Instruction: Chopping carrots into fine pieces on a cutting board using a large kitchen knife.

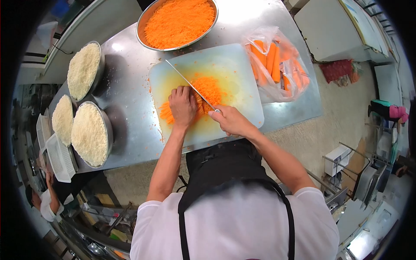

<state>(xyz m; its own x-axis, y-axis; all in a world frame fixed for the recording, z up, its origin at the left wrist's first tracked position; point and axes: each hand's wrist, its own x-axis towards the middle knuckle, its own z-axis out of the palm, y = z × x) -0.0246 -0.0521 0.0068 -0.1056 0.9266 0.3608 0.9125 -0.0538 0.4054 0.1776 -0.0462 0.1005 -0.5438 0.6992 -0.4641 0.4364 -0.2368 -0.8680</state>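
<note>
On a white plastic cutting board (240, 74), my left hand (183, 106) presses down on a bundle of carrot strips (166, 113) with its fingers curled. My right hand (234, 121) grips the handle of a kitchen knife (191, 85), whose blade slants up and left just beside my left fingers. Finely chopped carrot (209, 91) lies heaped on the far side of the blade. Beyond the board stands a large metal bowl (139, 31) full of chopped carrot. A clear plastic bag (292, 91) of peeled carrots lies at the board's right.
Three metal bowls of pale chopped food (84, 71) (61, 118) (89, 135) and white plastic baskets (60, 159) stand along the left of the steel table (130, 94). A person (50, 201) is at the lower left, another (395, 112) at the far right. A metal rack (344, 159) stands lower right.
</note>
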